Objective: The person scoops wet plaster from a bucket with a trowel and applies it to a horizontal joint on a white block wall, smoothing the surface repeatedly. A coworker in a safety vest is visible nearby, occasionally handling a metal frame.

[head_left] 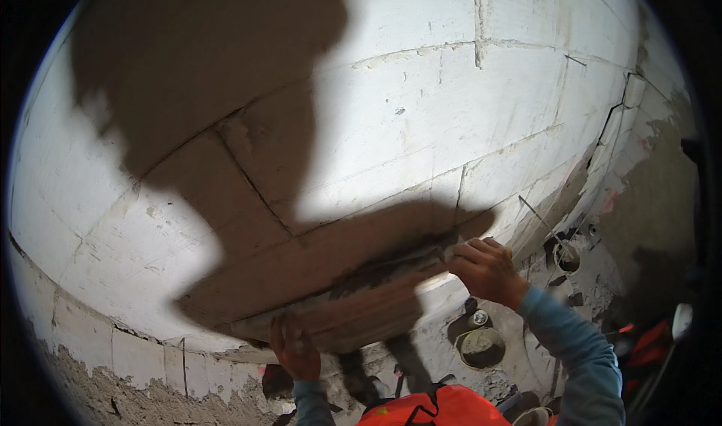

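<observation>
My left hand [295, 345] is curled on the left part of a long, worn board [376, 312], lying against the lower part of a white block wall [398, 110]. My right hand [483, 268] grips the board's right end, higher in the view. Its material is hard to make out in the shade. A large dark shadow covers the board and much of the wall at left. Thin cracks and joint lines run between the blocks.
Below and right are buckets [481, 349] [565, 256] on a rubble-strewn floor, a thin rod [538, 217] near the wall, and red-and-black items [648, 343] at far right. Rough, patchy masonry [150, 396] runs along the lower left. An orange garment [429, 411] shows at my body.
</observation>
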Tool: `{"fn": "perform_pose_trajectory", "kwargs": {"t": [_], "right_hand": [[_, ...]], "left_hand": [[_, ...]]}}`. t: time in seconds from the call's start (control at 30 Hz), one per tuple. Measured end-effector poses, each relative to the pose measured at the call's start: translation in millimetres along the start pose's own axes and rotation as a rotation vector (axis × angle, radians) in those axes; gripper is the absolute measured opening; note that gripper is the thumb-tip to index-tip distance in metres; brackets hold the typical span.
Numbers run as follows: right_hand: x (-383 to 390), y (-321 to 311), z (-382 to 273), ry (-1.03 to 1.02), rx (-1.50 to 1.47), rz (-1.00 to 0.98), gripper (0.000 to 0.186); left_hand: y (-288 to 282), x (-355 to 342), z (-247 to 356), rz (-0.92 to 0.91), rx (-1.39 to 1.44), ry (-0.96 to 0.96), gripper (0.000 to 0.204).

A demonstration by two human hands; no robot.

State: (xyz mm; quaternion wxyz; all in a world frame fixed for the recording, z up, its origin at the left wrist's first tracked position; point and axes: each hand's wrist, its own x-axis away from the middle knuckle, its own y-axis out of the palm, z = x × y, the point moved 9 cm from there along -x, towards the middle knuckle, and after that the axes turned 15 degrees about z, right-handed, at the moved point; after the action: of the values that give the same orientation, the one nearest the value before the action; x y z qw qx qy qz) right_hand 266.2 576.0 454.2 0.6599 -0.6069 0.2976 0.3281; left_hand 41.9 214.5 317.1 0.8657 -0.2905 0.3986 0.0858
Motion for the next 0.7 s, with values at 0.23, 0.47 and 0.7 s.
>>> {"fn": "perform_pose_trajectory", "kwargs": {"t": [0.23,0.47,0.7], "right_hand": [[-24.5,-17.1,-36.6,0.141,-0.163,-0.039,0.017],[86.2,-21.4,-26.6,0.667,-0.065,-0.118,0.016],[492.7,-33.0,-125.6,1.397,0.287,-0.573,0.024]], "left_hand": [[0.8,4.9,-2.2,0.014,0.031,-0.016,0.047],[7.6,17.9,0.2,-0.008,0.113,0.162,0.05],[53.4,203.4,-16.7,-0.614,0.197,-0.047,0.056]]}}
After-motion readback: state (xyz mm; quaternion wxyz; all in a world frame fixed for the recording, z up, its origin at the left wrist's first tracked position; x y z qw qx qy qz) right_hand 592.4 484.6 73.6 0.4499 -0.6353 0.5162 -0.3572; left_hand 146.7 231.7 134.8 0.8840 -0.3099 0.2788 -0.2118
